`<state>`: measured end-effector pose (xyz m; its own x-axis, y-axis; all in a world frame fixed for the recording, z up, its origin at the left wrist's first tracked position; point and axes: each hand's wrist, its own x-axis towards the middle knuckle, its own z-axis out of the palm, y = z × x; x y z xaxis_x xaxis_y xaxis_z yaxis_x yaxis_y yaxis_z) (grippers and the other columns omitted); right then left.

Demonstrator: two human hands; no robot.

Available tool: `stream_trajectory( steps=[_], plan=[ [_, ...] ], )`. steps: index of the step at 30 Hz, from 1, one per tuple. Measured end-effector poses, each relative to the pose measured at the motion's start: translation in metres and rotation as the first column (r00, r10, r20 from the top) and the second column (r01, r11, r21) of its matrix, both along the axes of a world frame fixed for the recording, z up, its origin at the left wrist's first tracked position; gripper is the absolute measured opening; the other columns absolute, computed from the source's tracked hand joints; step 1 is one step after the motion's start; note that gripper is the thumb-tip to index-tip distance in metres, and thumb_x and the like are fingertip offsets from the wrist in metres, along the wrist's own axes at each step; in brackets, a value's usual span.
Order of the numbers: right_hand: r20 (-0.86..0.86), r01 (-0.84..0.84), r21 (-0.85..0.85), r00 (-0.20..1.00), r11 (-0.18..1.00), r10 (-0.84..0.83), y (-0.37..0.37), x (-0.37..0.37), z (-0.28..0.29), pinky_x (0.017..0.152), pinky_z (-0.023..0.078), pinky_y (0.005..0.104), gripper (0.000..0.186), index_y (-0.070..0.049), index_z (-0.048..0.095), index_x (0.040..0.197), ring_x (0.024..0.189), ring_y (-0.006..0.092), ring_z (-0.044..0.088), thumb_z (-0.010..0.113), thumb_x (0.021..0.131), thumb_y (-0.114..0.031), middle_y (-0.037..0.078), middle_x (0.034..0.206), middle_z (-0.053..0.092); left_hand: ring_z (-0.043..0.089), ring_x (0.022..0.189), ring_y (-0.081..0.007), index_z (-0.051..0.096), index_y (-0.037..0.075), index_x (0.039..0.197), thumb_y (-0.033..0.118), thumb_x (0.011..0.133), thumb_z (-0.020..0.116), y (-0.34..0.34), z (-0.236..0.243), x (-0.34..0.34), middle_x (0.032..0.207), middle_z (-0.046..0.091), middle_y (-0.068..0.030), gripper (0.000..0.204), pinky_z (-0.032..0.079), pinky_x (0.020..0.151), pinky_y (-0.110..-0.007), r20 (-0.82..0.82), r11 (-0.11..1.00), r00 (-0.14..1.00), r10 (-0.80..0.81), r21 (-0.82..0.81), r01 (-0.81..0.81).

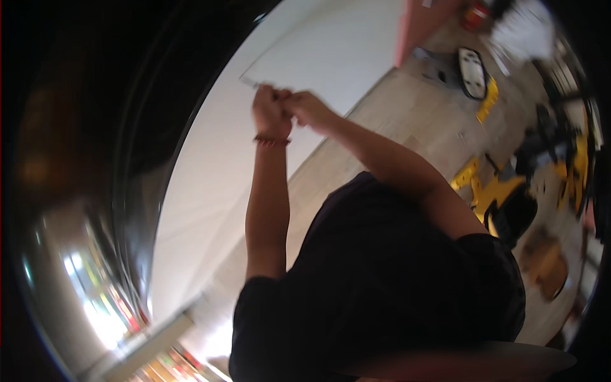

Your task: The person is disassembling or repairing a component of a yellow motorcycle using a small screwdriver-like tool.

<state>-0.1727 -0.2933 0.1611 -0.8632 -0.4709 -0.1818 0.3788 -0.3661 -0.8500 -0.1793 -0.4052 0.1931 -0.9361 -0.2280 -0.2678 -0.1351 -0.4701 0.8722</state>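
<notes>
Touching right hand [309,109], left hand [270,113] overlaps white panel [331,54], any writing blurred.

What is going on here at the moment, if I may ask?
A person in a dark top has both hands together in front of a large white surface. The left hand, with a reddish bracelet at its wrist, meets the fingers of the right hand. A small pale piece shows by the left fingertips, too blurred to identify.
</notes>
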Motion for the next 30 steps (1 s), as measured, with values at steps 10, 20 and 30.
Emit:
stream_trajectory(
  steps=[10,20,30],
  plan=[
    [0.170,0.073,0.246,0.979,0.967,-0.117,0.108,0.086,-0.051,0.057,0.046,0.0337,0.027,-0.001,0.063,0.096,0.057,0.0135,0.043,0.053,0.094,-0.026,0.000,0.068,0.045,0.045,0.064,-0.0157,0.049,0.009,0.092,0.024,0.106,0.044,0.020,0.029,0.023,0.070,0.047,-0.0011,0.021,0.046,0.069,-0.037,-0.021,0.873,0.874,-0.486,-0.062,0.484],
    [0.502,0.738,0.395,0.325,0.547,-0.802,0.160,0.333,-0.028,0.074,0.052,0.0294,0.029,0.001,0.065,0.116,0.085,0.0146,0.063,0.051,0.091,-0.004,0.006,0.097,0.065,0.044,0.062,-0.0133,0.049,0.009,0.092,0.028,0.106,0.044,0.056,0.054,0.051,0.069,0.045,-0.0004,0.025,0.048,0.067,-0.036,0.178,0.504,0.482,-0.858,0.109,0.857],
    [0.374,0.860,0.380,0.194,0.340,-0.907,0.133,0.351,0.032,0.073,0.052,0.0274,0.027,0.002,0.064,0.114,0.085,0.0131,0.065,0.063,0.089,-0.008,0.005,0.094,0.066,0.047,0.065,-0.0129,0.050,0.008,0.098,0.022,0.106,0.044,0.095,0.069,0.035,0.076,0.050,-0.0017,0.017,0.048,0.070,-0.036,0.139,0.143,0.117,-0.983,0.189,0.971]
  ],
)
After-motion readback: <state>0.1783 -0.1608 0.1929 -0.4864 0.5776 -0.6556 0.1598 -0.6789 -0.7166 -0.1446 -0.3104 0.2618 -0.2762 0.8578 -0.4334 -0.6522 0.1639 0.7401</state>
